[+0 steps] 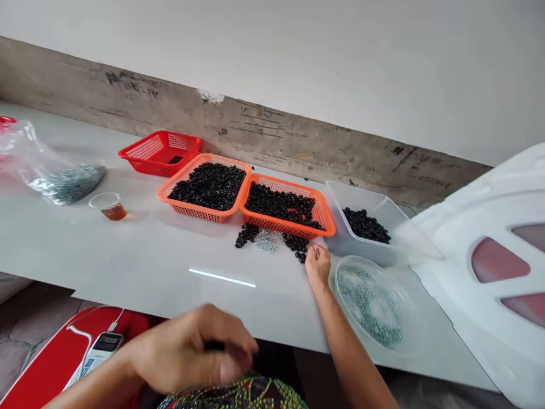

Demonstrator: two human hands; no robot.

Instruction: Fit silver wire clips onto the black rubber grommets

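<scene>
My right hand (317, 266) rests on the white tabletop (162, 250), its bunched fingertips beside a loose pile of small black beads (297, 244). Whether those fingers hold a bead is hidden. My left hand (196, 349) is blurred by motion above the table's near edge, with a small dark piece (214, 345) pinched in its fingers. Another cluster of black beads (246, 235) lies to the left of a small heap of silvery metal pieces (267, 241). Two orange plastic baskets (204, 213) (293, 224) stand side by side, both heaped with black beads.
Behind the baskets stands a red plastic basket (159, 153). A clear box of black beads (361, 227) and a round clear dish of silvery pieces (370, 307) lie right. A plastic bag (46, 167), amber-filled cup (108, 207), and white moulded packaging (489, 272) surround them.
</scene>
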